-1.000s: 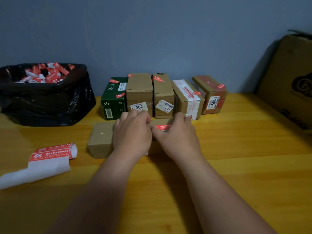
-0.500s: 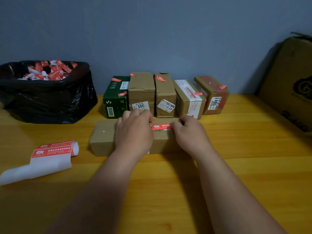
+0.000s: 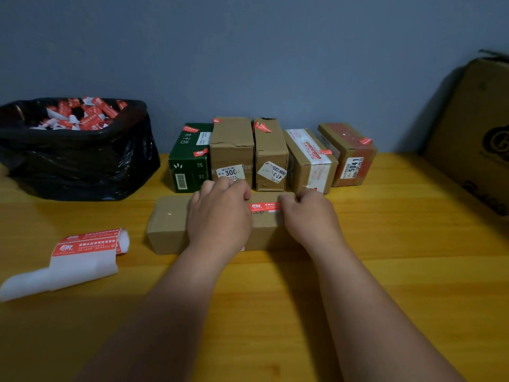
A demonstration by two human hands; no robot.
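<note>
Because the left hand lies across the middle of the brown box, much of the box's top is hidden, and the right hand covers its right end entirely. Only the left third of the box and a short stretch between the two hands show plainly. The red sticker shows in that gap alone: its left end is clear, its right end disappears under the right hand, and its print is too small to read.

The left hand's fingers curl over the box's far top edge and hold it, though the fingertips themselves are out of sight. The right hand's fingers are curled too, knuckles up, at the sticker's right end; whether they pinch the sticker or only press it down cannot be told.

The box lies flat on the wooden table, just near of a row of five smaller parcels that stand against the wall. Its long axis runs left to right, parallel to that row, and the sticker runs the same way along its top far edge. A large carton at the far right is cut off by the frame.
</note>
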